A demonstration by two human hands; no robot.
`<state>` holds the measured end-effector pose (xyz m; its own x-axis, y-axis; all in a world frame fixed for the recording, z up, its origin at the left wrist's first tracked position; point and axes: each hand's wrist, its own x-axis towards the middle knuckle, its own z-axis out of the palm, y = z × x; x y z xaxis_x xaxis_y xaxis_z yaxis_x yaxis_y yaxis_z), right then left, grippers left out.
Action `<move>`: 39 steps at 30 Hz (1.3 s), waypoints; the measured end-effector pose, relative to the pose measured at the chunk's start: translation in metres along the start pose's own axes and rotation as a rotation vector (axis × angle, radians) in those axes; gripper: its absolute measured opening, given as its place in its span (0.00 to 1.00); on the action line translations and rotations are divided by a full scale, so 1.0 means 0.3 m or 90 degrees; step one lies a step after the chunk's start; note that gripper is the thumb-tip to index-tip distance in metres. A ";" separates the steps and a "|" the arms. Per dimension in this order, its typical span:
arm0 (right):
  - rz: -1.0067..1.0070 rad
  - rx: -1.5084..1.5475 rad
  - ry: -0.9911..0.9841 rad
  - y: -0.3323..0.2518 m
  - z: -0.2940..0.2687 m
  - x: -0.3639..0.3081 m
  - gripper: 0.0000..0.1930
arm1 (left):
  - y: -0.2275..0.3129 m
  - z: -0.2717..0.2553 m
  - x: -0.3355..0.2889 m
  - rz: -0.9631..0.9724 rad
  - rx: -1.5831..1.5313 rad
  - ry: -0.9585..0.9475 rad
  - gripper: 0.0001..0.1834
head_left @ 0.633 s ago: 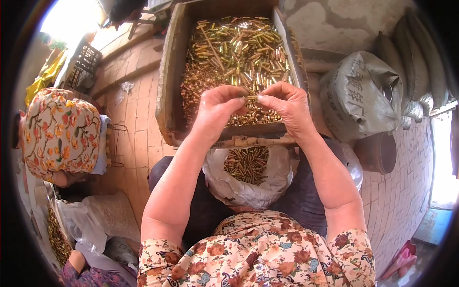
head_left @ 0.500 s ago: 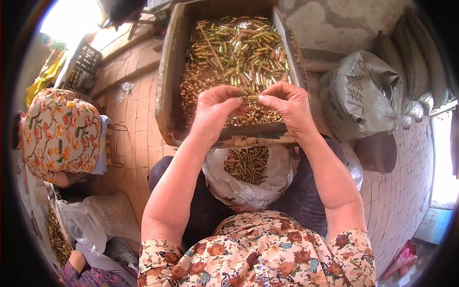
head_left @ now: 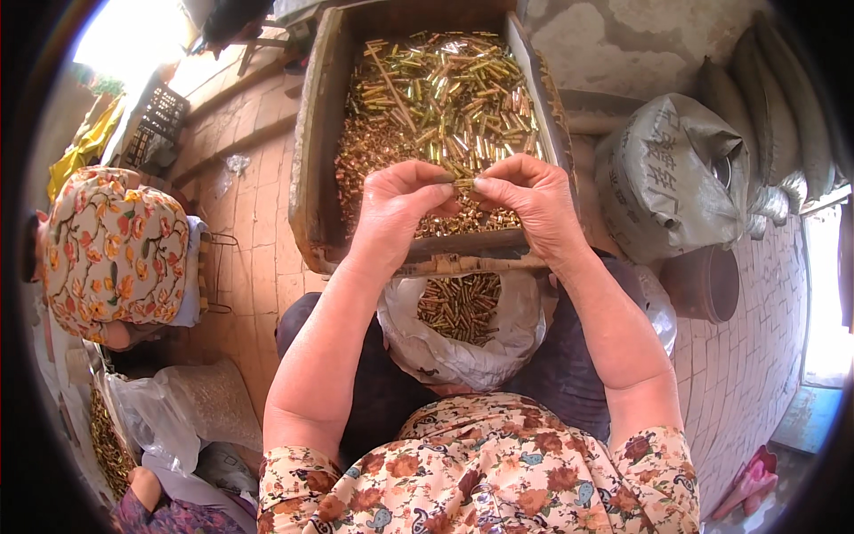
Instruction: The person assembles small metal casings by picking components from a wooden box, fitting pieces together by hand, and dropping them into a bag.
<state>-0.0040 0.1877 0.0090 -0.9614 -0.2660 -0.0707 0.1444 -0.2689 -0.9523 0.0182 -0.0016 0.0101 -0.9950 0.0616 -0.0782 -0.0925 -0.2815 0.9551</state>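
Over the near part of a wooden tray point(head_left: 313, 169), my left hand point(head_left: 396, 200) and my right hand point(head_left: 535, 200) face each other. Thumb and fingers of both are pinched at the two ends of a small gold-coloured metal piece point(head_left: 464, 183), whose exact kind is too small to make out. Beyond my hands lies a heap of slim, shiny gold-coloured metal tubes point(head_left: 480, 89) with a thin stick point(head_left: 390, 86) across it. Much smaller copper-coloured metal bits point(head_left: 369, 142) fill the tray's left and near side. Below the tray, between my legs, an open white sack point(head_left: 516, 329) holds many similar metal tubes point(head_left: 458, 307).
A full grey woven sack point(head_left: 654, 178) stands right of the tray beside a brown bucket point(head_left: 703, 283). At left sits a person in a floral top point(head_left: 116, 254). Another person's hand point(head_left: 144, 487) shows at lower left near plastic bags point(head_left: 160, 414). A black crate point(head_left: 158, 116) stands further back.
My right hand has shifted slightly left, so the fingertips of both hands are a little closer together on the metal piece. The tray and sacks look the same.
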 end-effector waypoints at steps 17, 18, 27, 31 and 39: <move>0.142 0.138 -0.199 0.029 -0.065 -0.007 0.05 | 0.010 -0.045 -0.052 -0.066 -0.009 -0.162 0.09; 0.153 0.162 -0.212 0.029 -0.063 -0.008 0.05 | 0.010 -0.042 -0.058 -0.063 -0.029 -0.167 0.08; 0.173 0.223 -0.251 0.030 -0.050 -0.026 0.05 | -0.012 -0.044 -0.077 -0.043 -0.100 -0.204 0.07; 0.165 0.186 -0.245 0.009 -0.053 -0.026 0.05 | 0.011 -0.038 -0.084 -0.079 -0.077 -0.201 0.07; 0.142 0.054 -0.280 -0.009 -0.077 -0.042 0.04 | 0.078 -0.014 -0.111 -0.114 0.151 -0.212 0.07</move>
<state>0.0022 0.2133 0.0056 -0.7179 -0.6855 -0.1211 0.3715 -0.2301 -0.8995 0.0492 -0.0142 0.0337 -0.8942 0.4054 -0.1897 -0.2130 -0.0126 0.9770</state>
